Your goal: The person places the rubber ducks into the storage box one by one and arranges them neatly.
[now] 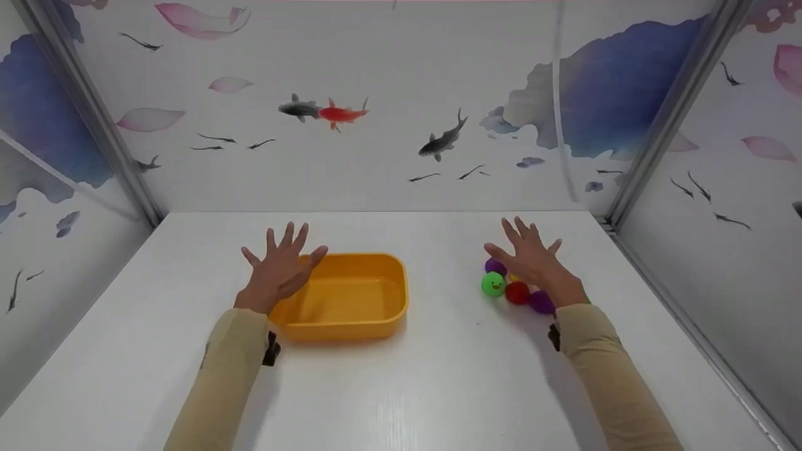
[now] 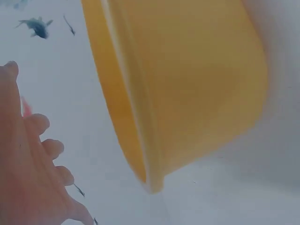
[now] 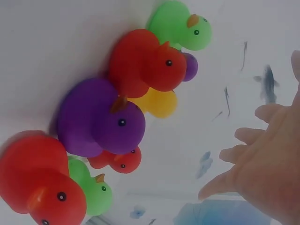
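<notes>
With fingers spread, my left hand [image 1: 279,275] hovers over the left side of a yellow plastic tub [image 1: 341,332]. In the left wrist view the tub's outer wall [image 2: 201,89] fills much of the picture, apart from the fingers. My right hand [image 1: 532,260] is spread above a cluster of rubber ducks and holds nothing. Beneath it show a green duck [image 1: 493,284], a red duck [image 1: 518,292] and a purple duck [image 1: 542,302]; the hand hides others. The right wrist view also shows a yellow duck [image 3: 161,104] and another red duck [image 3: 42,180].
Both tub and ducks stand on a white table [image 1: 401,394], the tub left of centre and the ducks to the right. A white back panel [image 1: 388,169] painted with fish rises behind, and decorated side panels flank the table.
</notes>
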Motion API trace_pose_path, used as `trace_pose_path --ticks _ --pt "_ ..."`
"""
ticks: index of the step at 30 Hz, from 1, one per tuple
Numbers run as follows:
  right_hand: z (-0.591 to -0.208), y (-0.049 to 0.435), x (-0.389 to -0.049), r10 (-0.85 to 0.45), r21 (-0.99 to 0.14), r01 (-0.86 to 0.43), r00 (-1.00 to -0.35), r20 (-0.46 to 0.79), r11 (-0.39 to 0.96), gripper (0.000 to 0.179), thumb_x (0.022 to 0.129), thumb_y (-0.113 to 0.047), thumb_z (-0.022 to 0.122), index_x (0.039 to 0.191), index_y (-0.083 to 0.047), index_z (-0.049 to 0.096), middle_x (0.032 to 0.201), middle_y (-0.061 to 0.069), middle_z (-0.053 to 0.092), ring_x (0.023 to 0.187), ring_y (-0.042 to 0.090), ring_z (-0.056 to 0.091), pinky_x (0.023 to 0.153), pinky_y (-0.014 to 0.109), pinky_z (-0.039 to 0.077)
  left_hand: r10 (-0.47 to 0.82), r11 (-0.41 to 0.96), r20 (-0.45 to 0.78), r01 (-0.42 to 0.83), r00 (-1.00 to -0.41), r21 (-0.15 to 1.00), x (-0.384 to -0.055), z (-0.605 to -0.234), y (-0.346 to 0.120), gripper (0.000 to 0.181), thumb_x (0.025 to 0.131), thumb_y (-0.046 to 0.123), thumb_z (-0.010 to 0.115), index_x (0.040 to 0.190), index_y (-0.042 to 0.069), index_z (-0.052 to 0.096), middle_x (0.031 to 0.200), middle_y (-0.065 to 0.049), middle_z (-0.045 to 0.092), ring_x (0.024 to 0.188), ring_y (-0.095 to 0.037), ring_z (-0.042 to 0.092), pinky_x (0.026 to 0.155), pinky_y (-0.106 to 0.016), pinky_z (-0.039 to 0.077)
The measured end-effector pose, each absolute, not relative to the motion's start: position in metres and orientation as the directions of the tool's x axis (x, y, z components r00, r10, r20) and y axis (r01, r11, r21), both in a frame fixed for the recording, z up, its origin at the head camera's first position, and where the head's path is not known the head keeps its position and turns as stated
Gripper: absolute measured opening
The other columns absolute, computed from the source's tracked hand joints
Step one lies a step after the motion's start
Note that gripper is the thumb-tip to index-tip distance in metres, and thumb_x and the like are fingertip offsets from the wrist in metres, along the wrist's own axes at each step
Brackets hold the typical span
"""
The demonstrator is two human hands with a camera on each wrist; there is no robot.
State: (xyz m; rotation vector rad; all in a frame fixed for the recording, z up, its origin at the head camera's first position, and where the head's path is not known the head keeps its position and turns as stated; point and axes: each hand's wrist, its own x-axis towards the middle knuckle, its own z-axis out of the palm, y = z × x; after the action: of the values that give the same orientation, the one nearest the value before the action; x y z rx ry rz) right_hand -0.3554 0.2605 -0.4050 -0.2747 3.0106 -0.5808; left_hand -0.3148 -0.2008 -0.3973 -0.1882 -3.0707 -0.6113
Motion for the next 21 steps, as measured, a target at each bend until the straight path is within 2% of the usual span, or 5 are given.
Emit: trace_pose_path --ticks 4,9,12,16,21 --pt "-0.4 0.269 -0.349 -0.17 -0.456 -0.135 -0.985 -0.038 0.88 0.093 0.095 -0.075 0.03 0.162 -0.019 -0.002 0.169 0.016 -0.01 0.153 0.048 -0.014 0.106 0.078 -0.023 0.119 0.874 0.014 0.111 -0.993 0.473 -0.301 -0.397 -0.211 0.085 0.098 0.072 0.022 0.162 0.019 0.003 0.169 -0.016 -0.005 0.151 -0.052 -0.014 0.105 -0.082 -0.021" --pt "-0.399 0.28 -0.337 -0.137 -0.548 -0.098 -0.99 -0.03 0.831 0.09 0.095 -0.075 0.031 0.162 -0.025 -0.003 0.17 0.012 -0.011 0.153 0.045 -0.014 0.11 0.076 -0.02 0.109 0.791 -0.019 0.075 -0.994 0.608 -0.285 -0.395 -0.223 0.082 0.099 0.072 0.021 0.162 0.024 0.0 0.17 -0.012 -0.007 0.152 -0.05 -0.014 0.107 -0.079 -0.021" --pt "-0.403 0.288 -0.329 -0.115 -0.588 -0.075 -0.993 -0.031 0.805 0.089 0.095 -0.074 0.032 0.162 -0.027 -0.003 0.17 0.012 -0.011 0.153 0.045 -0.014 0.112 0.075 -0.016 0.093 0.737 -0.045 0.038 -0.995 0.675 -0.278 -0.396 -0.227 0.081 0.099 0.072 0.021 0.162 0.026 -0.002 0.17 -0.009 -0.006 0.154 -0.046 -0.009 0.116 -0.074 -0.012" --pt "-0.41 0.299 -0.322 -0.075 -0.639 -0.03 -0.996 -0.043 0.769 0.09 0.094 -0.076 0.032 0.162 -0.03 -0.005 0.17 0.011 -0.011 0.154 0.046 -0.009 0.115 0.077 -0.006 0.052 0.667 -0.055 -0.006 -0.997 0.745 -0.271 -0.402 -0.231 0.078 0.099 0.071 0.02 0.162 0.029 0.001 0.171 -0.008 0.0 0.157 -0.039 0.002 0.125 -0.064 0.003" --pt "-0.415 0.308 -0.32 -0.057 -0.695 -0.01 -0.997 -0.045 0.719 0.087 0.095 -0.074 0.031 0.162 -0.029 -0.003 0.17 0.015 -0.006 0.154 0.048 -0.002 0.117 0.076 0.003 0.0 0.607 -0.069 -0.055 -0.998 0.793 -0.261 -0.414 -0.236 0.074 0.102 0.066 0.021 0.162 0.026 0.005 0.17 -0.011 0.008 0.157 -0.038 0.008 0.126 -0.061 0.008"
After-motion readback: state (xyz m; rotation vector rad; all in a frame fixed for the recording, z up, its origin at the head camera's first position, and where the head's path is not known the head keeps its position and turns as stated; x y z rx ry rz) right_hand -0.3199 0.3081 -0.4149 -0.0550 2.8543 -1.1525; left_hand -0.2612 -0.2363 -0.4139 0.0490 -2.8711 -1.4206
